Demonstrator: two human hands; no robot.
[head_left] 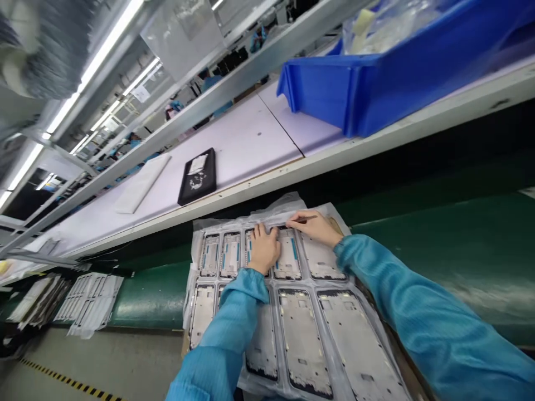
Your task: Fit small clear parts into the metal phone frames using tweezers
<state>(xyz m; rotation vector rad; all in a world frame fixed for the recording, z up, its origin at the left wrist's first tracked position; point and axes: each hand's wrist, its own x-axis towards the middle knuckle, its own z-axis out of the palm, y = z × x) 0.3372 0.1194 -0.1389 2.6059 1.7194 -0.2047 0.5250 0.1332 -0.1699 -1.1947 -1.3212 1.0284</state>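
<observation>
A white plastic-lined tray (271,284) holds two rows of metal phone frames, several in all. My left hand (264,249) lies over the upper row with its fingers stretched out, pressing near the top of a phone frame (288,253) that has blue strips along its sides. My right hand (316,227) pinches a slim, dark tweezers-like tool (307,219) at the top edge of that same frame. Its tip is too small to make out. Another phone frame (321,259) sits just below my right hand, without blue strips. Blue sleeves cover both forearms.
The tray rests over a green conveyor belt (451,245). Beyond runs a white shelf (246,145) with a black tray (198,177) of small white parts, a white slab (142,184) and a blue bin (359,89) of plastic bags. Stacked trays (90,301) lie left.
</observation>
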